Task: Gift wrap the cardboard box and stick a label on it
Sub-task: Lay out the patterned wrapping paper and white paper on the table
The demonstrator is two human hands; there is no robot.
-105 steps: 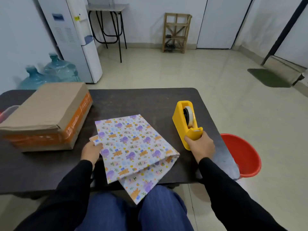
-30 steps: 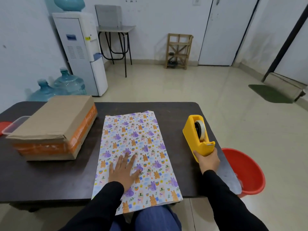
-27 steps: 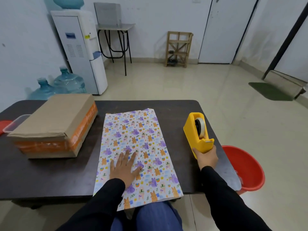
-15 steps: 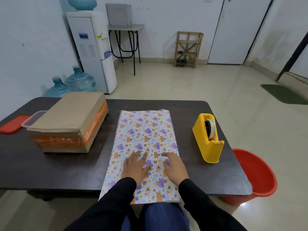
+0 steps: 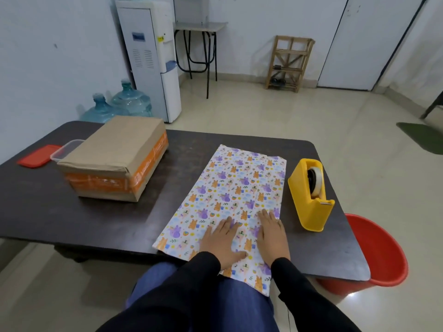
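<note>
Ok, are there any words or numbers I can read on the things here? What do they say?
Nothing can be read clearly.
Orange tape on the cardboard box: white printing, too blurred to read.
Water dispenser: blue panel and small yellow sticker, too small to read.
Wrapping paper: only little pictures, no words.
Yellow tape dispenser: no words show.

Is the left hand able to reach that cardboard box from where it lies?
Probably yes. The left hand lies flat on the wrapping paper, holding nothing, and only bare table separates it from the cardboard box, off to its left; the arm may need to stretch.
</note>
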